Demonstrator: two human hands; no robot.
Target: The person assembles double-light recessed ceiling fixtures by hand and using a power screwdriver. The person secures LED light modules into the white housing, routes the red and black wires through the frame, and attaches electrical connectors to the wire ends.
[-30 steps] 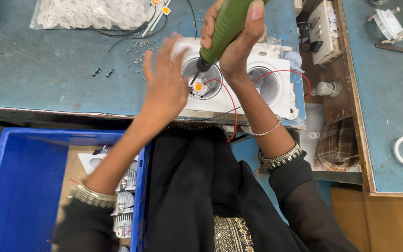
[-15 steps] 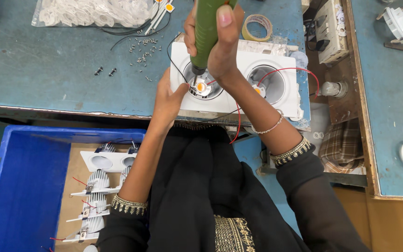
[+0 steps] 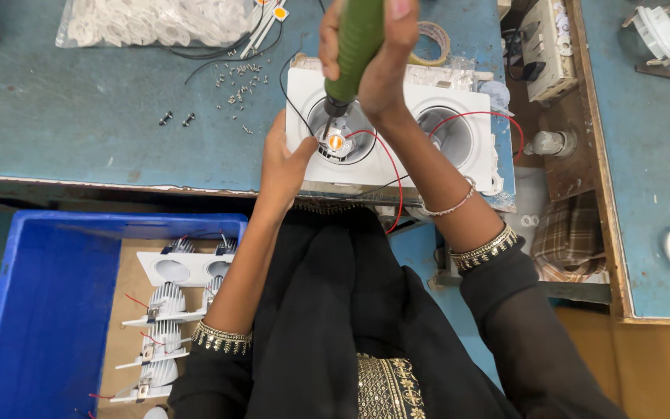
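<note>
Right hand (image 3: 378,54) clenched on green screwdriver (image 3: 354,46), tip below in white twin lamp housing (image 3: 397,128), left hand (image 3: 284,163) w/ loose grip steadying housing edge beside it, on blue tabletop (image 3: 79,116).

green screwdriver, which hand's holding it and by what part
The right hand grips the green screwdriver around its handle, bit down in the white fixture; the left hand steadies the fixture's edge.

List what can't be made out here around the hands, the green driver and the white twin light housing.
- Head view: top of the green driver is cut off by the frame's upper edge.
- The driver's tip on the white twin light housing: too small to tell whether it sits on a screw.
- Right hand wraps the driver, hiding any switch.
- Left hand covers the housing's left edge.
- Loose screws: too small to type.
</note>
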